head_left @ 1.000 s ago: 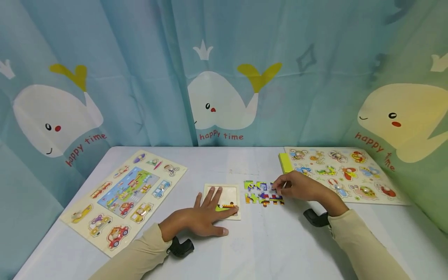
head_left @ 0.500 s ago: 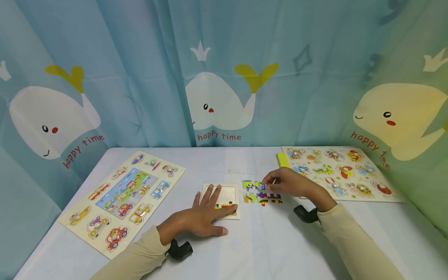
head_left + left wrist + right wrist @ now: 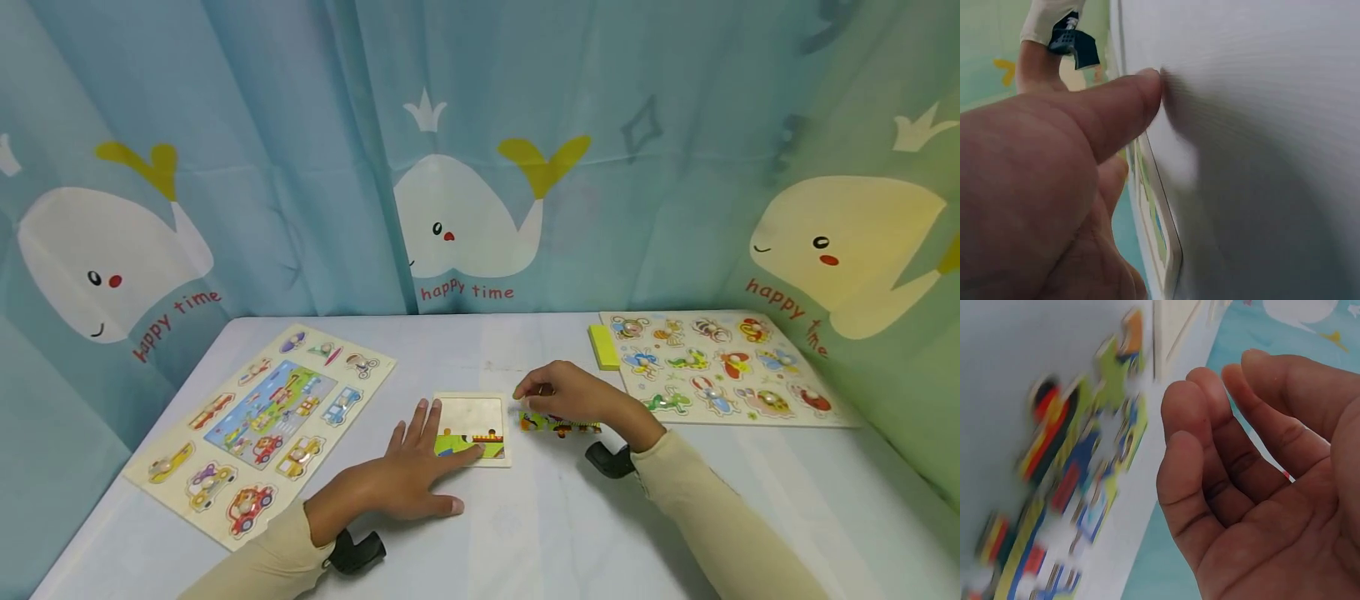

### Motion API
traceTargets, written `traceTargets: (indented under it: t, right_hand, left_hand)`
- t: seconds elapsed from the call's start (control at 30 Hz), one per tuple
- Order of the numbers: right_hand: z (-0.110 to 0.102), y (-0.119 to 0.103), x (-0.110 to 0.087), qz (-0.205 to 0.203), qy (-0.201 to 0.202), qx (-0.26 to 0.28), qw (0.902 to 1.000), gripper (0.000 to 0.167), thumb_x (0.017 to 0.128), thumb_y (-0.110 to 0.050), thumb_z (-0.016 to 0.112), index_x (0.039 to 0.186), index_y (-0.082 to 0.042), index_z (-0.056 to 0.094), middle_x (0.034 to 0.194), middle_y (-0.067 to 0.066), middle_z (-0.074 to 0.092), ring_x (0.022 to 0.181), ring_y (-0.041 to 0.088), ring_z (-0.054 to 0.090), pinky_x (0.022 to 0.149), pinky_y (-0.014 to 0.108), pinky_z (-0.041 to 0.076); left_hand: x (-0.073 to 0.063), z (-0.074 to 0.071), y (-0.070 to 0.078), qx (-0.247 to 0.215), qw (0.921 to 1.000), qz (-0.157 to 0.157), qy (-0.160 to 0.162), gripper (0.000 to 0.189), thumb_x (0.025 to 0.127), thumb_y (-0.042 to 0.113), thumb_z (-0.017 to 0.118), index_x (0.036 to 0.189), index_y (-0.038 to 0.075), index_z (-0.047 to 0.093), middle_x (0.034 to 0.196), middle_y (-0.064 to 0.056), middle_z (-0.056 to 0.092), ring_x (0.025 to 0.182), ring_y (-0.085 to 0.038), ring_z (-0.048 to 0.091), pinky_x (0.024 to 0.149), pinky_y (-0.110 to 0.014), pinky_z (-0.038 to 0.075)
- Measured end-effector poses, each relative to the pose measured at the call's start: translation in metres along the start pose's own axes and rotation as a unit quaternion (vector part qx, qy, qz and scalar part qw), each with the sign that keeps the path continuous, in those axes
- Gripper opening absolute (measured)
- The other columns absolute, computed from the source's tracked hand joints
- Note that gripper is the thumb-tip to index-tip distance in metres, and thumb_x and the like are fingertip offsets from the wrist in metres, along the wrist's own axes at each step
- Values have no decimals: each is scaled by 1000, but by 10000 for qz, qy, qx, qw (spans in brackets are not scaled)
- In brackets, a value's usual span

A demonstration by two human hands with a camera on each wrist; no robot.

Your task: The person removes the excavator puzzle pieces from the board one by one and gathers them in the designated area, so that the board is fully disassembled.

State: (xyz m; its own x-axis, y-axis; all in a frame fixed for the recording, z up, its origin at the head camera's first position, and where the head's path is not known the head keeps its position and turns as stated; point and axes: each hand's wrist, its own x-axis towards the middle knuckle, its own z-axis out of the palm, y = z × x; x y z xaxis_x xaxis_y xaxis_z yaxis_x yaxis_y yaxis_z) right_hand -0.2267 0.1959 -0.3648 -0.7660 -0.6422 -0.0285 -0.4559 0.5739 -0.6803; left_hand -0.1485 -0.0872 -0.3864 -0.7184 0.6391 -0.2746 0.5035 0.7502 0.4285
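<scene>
A small square wooden puzzle tray (image 3: pixel 471 412) lies mid-table, with jigsaw pieces (image 3: pixel 495 452) along its near side and bare wood above them. My left hand (image 3: pixel 397 487) rests spread over its left part, index fingertip on the pieces; the left wrist view shows the tray's edge (image 3: pixel 1175 250) beyond the thumb. Loose jigsaw pieces (image 3: pixel 561 428) lie just right of the tray, partly hidden under my right hand (image 3: pixel 572 394). In the right wrist view, that hand's fingers (image 3: pixel 1185 412) are loosely bent, no piece visible between them, beside the blurred pieces (image 3: pixel 1110 375).
A large vehicle puzzle board (image 3: pixel 217 467) lies angled at the left. At the back right lies an insect puzzle board (image 3: pixel 750 392), with a yellow block (image 3: pixel 603 347) at its left edge. A whale-print curtain (image 3: pixel 330 208) stands behind the table.
My right hand has moved left across the loose pieces, close to the tray's right edge. The left hand has slid slightly left on the tray, uncovering more of the pieces in it.
</scene>
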Motion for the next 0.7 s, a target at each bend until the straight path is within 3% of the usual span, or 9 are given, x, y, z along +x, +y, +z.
traceTargets:
  t: [0.17,0.37,0.7]
  right_hand:
    - [10,-8,12,-158,28,-11,9999,16,94,-5,60,105,-2,71,95,2,69,76,11,54,69,28,47]
    - [23,-21,25,-172,-69,34,9998,16,95,-7,61,106,-3,71,96,-1,69,69,10,53,64,27,46]
    - [47,-34,45,-222,-248,364,9988,14,95,-7,62,104,-6,72,102,-2,69,81,12,59,70,25,49]
  left_hand:
    - [-5,1,-2,-39,9999,-64,101,68,92,48,63,152,35,34,156,-27,-16,141,-43,-21,109,-63,2]
    - [-6,2,-3,-64,9999,-119,-94,65,94,51,57,152,33,35,157,-27,-14,142,-42,-19,109,-62,-1]
    - [-9,2,-7,-212,9996,-90,-170,64,95,53,54,152,31,35,157,-26,-15,142,-39,-20,108,-63,-5]
